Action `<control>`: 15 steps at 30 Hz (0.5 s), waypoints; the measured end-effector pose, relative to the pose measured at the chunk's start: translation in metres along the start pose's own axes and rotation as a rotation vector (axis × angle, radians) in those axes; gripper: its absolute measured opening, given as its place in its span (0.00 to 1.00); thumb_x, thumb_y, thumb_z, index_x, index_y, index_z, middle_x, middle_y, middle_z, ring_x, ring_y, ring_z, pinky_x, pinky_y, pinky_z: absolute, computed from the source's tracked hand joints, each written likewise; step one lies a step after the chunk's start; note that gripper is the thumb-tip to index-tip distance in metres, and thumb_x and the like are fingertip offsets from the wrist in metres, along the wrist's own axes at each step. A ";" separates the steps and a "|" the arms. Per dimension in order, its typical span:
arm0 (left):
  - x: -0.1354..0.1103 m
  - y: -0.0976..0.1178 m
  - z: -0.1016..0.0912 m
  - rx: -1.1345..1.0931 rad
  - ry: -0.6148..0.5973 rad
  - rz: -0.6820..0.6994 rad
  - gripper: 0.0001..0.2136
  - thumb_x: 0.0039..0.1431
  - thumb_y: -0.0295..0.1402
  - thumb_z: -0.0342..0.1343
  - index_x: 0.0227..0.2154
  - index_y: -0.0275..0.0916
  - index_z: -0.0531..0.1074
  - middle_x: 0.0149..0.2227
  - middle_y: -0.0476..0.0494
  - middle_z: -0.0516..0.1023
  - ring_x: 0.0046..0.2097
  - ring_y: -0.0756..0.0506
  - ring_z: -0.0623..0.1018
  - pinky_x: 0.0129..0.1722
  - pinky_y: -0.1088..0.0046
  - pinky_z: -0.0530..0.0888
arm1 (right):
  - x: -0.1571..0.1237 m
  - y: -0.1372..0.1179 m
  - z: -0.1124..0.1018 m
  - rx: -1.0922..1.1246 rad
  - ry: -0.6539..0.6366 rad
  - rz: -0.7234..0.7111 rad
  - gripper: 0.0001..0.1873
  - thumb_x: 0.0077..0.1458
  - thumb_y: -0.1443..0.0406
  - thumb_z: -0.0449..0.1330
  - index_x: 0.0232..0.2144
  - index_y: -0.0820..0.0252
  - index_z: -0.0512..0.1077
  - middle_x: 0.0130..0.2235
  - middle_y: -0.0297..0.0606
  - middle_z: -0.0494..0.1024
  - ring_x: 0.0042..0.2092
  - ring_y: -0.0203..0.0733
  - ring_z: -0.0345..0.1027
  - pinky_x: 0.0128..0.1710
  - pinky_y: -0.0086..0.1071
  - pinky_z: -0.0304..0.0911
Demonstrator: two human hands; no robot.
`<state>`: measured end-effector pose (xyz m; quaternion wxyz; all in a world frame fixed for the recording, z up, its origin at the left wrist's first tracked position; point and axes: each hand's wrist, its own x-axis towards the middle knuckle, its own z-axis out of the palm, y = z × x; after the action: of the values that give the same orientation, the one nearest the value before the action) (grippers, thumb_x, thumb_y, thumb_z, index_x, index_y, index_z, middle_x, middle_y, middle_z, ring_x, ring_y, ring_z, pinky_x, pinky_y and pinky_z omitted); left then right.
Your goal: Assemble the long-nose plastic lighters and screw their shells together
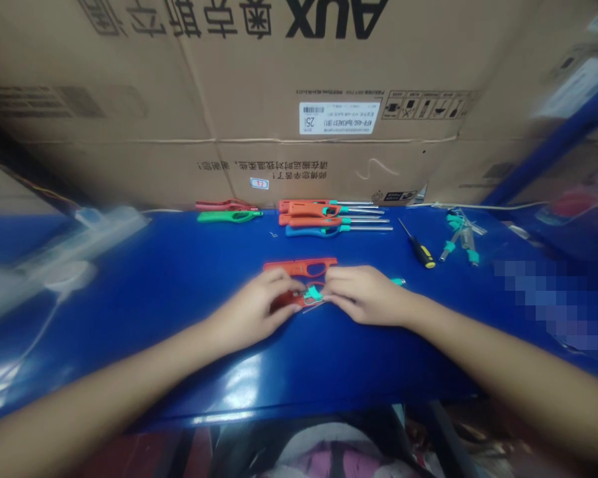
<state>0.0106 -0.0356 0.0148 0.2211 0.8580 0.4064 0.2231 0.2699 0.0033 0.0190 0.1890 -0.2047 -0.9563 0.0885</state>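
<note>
My left hand [262,305] is closed around the handle end of a red lighter shell half [283,299], low over the blue table. Inside the shell, a teal trigger piece [313,293] and some fine metal parts show between my hands. My right hand [361,295] pinches the other end of these inner parts with thumb and forefinger; its fingertips hide exactly what they grip. Just beyond both hands lies a matching orange-red shell half [299,267] with an oval opening. A teal-tipped metal piece [397,282] is partly covered by my right hand.
Several assembled long-necked lighters [309,220] lie in a row at the back, beside a green shell [226,216] and red ones. A black-and-yellow screwdriver [422,253] and teal-and-metal parts [461,239] lie right. Cardboard [249,79] walls the back; a power strip [104,232] is left.
</note>
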 end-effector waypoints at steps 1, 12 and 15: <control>0.000 0.000 0.000 -0.014 -0.008 -0.016 0.12 0.66 0.33 0.56 0.50 0.40 0.74 0.43 0.42 0.73 0.43 0.43 0.76 0.45 0.64 0.76 | 0.000 0.000 0.001 -0.025 0.019 -0.021 0.13 0.68 0.65 0.51 0.36 0.60 0.75 0.35 0.38 0.75 0.35 0.38 0.67 0.33 0.30 0.60; 0.001 0.000 0.002 -0.077 -0.005 -0.048 0.10 0.65 0.33 0.56 0.48 0.39 0.74 0.42 0.43 0.72 0.41 0.44 0.75 0.42 0.65 0.75 | 0.001 0.000 0.002 -0.061 0.012 -0.043 0.13 0.68 0.66 0.52 0.37 0.61 0.76 0.35 0.38 0.75 0.35 0.38 0.68 0.32 0.29 0.58; 0.000 0.001 0.002 -0.087 -0.008 -0.047 0.10 0.65 0.32 0.56 0.48 0.38 0.74 0.42 0.42 0.72 0.41 0.44 0.75 0.42 0.65 0.75 | 0.002 0.000 0.002 -0.015 -0.012 -0.007 0.13 0.67 0.66 0.53 0.37 0.61 0.77 0.35 0.38 0.75 0.35 0.37 0.68 0.32 0.29 0.59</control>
<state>0.0126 -0.0363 0.0136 0.2650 0.8388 0.4154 0.2317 0.2674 0.0035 0.0180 0.1820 -0.2021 -0.9588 0.0818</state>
